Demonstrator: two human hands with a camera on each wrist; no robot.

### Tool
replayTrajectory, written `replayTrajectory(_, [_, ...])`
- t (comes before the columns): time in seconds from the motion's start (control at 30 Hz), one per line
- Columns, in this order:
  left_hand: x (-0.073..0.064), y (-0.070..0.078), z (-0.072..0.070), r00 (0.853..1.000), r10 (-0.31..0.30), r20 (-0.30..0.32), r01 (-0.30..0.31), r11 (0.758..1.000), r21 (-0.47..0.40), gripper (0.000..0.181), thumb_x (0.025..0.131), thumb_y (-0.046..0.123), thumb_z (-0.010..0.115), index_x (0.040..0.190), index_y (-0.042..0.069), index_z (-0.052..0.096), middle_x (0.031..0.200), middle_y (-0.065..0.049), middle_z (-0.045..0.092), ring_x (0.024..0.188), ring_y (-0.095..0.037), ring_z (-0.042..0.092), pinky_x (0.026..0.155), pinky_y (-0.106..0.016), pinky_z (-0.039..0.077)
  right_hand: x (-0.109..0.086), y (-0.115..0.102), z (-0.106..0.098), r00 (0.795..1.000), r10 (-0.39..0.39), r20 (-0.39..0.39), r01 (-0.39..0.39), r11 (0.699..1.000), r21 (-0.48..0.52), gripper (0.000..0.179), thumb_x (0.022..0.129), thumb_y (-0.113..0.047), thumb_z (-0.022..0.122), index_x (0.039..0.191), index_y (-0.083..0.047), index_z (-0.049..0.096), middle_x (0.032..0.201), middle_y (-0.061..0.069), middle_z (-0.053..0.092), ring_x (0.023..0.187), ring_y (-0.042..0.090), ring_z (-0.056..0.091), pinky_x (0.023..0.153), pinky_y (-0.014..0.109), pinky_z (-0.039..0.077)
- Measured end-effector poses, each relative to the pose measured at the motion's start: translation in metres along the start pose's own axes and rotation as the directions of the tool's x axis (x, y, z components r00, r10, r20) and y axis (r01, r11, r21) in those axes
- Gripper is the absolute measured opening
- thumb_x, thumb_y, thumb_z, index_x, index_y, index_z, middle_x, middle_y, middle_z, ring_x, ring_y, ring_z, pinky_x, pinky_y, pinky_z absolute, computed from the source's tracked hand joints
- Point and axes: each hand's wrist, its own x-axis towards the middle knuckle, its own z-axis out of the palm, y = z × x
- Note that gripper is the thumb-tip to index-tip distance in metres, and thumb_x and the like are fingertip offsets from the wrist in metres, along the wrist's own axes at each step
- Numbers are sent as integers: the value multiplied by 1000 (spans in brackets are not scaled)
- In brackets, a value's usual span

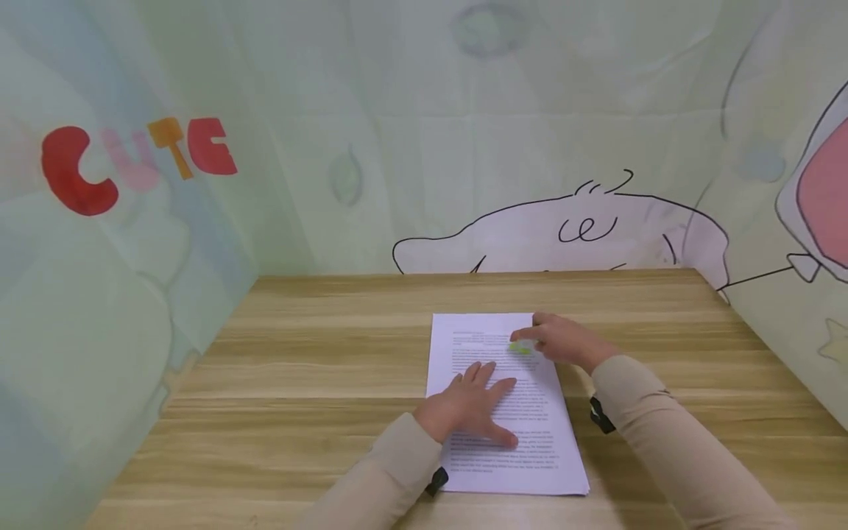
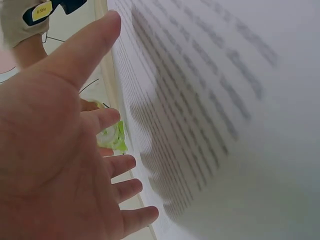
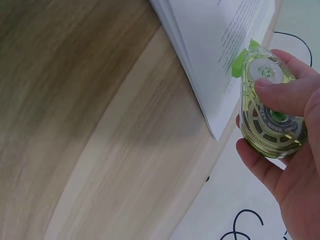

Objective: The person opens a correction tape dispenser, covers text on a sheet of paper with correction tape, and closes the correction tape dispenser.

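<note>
A stack of printed paper sheets (image 1: 530, 412) lies on the wooden table. Spread across its lower left part is my left hand (image 1: 467, 405), fingers extended and apart; in the left wrist view its palm (image 2: 60, 150) faces the page. Near the top right of the sheet, my right hand (image 1: 566, 340) holds a translucent yellow-green correction tape dispenser (image 3: 260, 120), with the thumb (image 3: 282, 95) on its side. The green tip (image 3: 240, 64) points at the printed lines; whether it touches the paper I cannot tell. Fingers partly hide the dispenser in the head view.
The wood-grain table (image 1: 318, 368) extends to both sides of the paper. A printed cloth backdrop (image 1: 298, 147) with cartoon drawings rises behind the table and along its left and right. Dark straps (image 1: 601, 414) show at the wrists.
</note>
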Motion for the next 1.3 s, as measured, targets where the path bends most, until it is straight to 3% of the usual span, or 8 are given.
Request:
replayTrajectory(0.3, [6, 9, 5, 1000, -24, 13, 23, 999, 40, 90, 70, 61, 67, 145, 30, 27, 154, -5, 16, 141, -26, 17, 112, -46, 23, 8, -9, 3, 1000, -30, 3, 30, 998, -47, 45, 83, 2, 58, 117, -27, 64, 89, 4, 53, 73, 15, 48, 64, 28, 44])
replayTrajectory(0.7, [4, 1, 5, 999, -39, -1, 39, 999, 11, 91, 70, 61, 67, 145, 25, 29, 154, -7, 16, 141, -28, 16, 112, -47, 22, 23, -24, 2, 997, -78, -5, 77, 994, -76, 44, 83, 1, 58, 117, -26, 63, 89, 4, 55, 70, 14, 47, 65, 29, 44])
replayTrajectory(0.97, [9, 1, 6, 999, -43, 1, 43, 999, 16, 92, 69, 61, 68, 145, 27, 29, 154, -6, 16, 141, -28, 16, 112, -48, 21, 34, -33, -2, 999, -30, 34, 32, 998, -47, 44, 84, 1, 55, 117, -27, 64, 87, 3, 53, 71, 14, 45, 62, 27, 39])
replayTrajectory(1.3, [10, 2, 6, 998, -54, 11, 54, 998, 11, 93, 68, 62, 68, 145, 28, 28, 154, -5, 15, 141, -27, 15, 113, -47, 20, 36, -32, -5, 995, 13, 95, -6, 998, -69, 45, 85, 1, 53, 118, -27, 63, 92, 4, 55, 77, 17, 48, 67, 32, 43])
